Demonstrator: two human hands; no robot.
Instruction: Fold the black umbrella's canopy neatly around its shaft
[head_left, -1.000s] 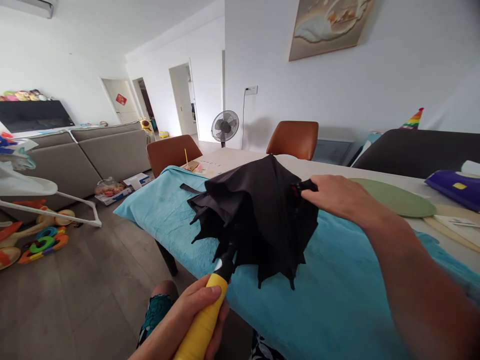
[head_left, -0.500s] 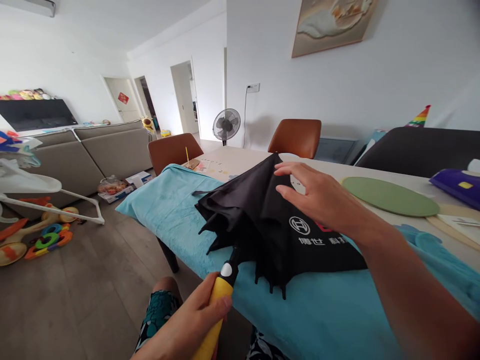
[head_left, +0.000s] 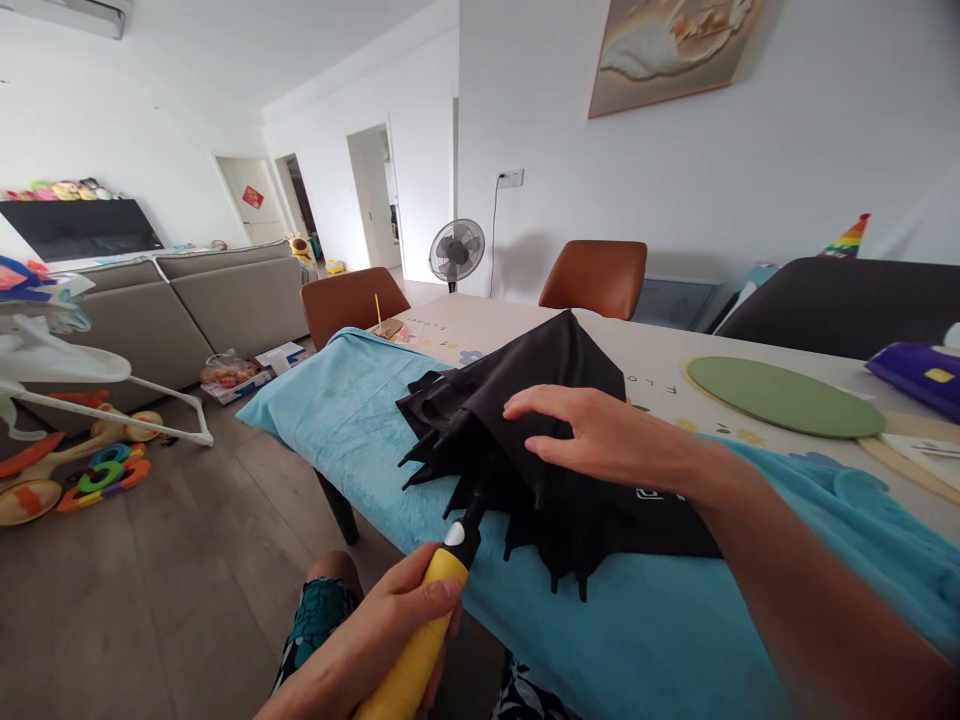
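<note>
A black umbrella [head_left: 465,420], its canopy loosely gathered and not tied, lies across a light blue cloth [head_left: 330,400] on the table. My left hand [head_left: 420,600] is wrapped round its yellow handle, below a black collar with a pale round button. My right hand [head_left: 592,425] is over the canopy's right side, thumb and fingers apart. Whether its fingertips touch the fabric I cannot tell. White lettering on the canopy is mostly covered by my right forearm. Rib tips stick out along the canopy's near edge.
On the table's right side lie a green oval mat [head_left: 784,397] and a purple packet [head_left: 919,375]. Brown chairs [head_left: 596,280] stand behind the table, with a fan [head_left: 456,250] beyond. Toys [head_left: 105,475] and a white-framed stand [head_left: 75,365] are on the floor at left.
My right hand has moved down and slightly left over the canopy. The right part of the canopy has folded inward, and most of the printed logo is now out of sight. My left hand keeps its hold.
</note>
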